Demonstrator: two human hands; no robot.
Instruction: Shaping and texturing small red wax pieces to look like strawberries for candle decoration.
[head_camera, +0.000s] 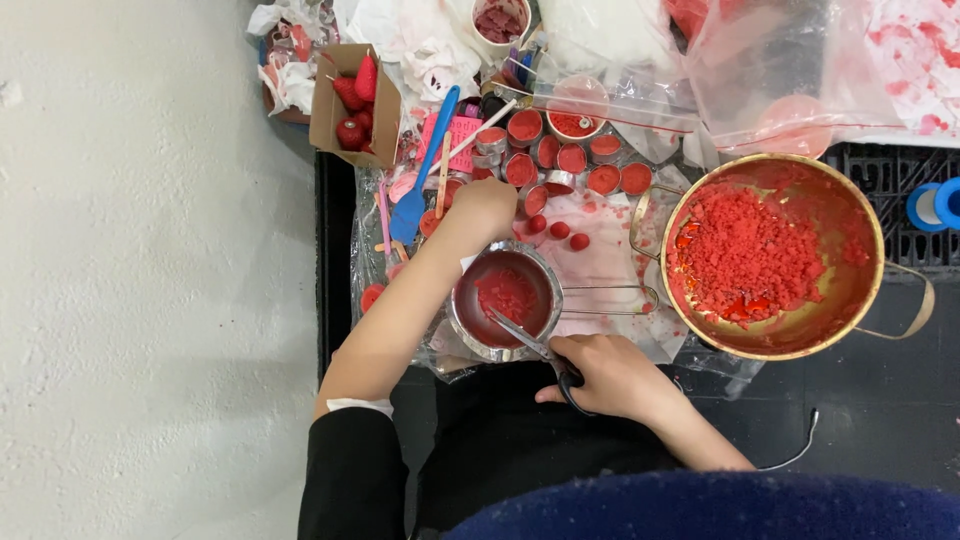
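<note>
Head view. The right hand (612, 378) is closed around the dark handles of a pair of scissors (535, 347). The scissor blades point up and to the left, over the near rim of a small steel pot (465, 330) and into the red wax inside it. The pot rests on a sheet of clear plastic (610, 262), with its wire handle extending to the right.

The left hand (484, 207) reaches past the far side of the pot. Its fingers are curled toward the plastic sheet; whether they hold anything cannot be told. Three small red balls (558, 229) lie just to the right of this hand. Beyond them stands a cluster of small round tins (560, 160) filled with red wax. A blue spatula (422, 170) lies to the left of the hand.

To the right of the pot, a large brass pan (868, 262) holds crumbled red wax. A cardboard box (325, 110) with red wax shapes stands at the upper left.
</note>
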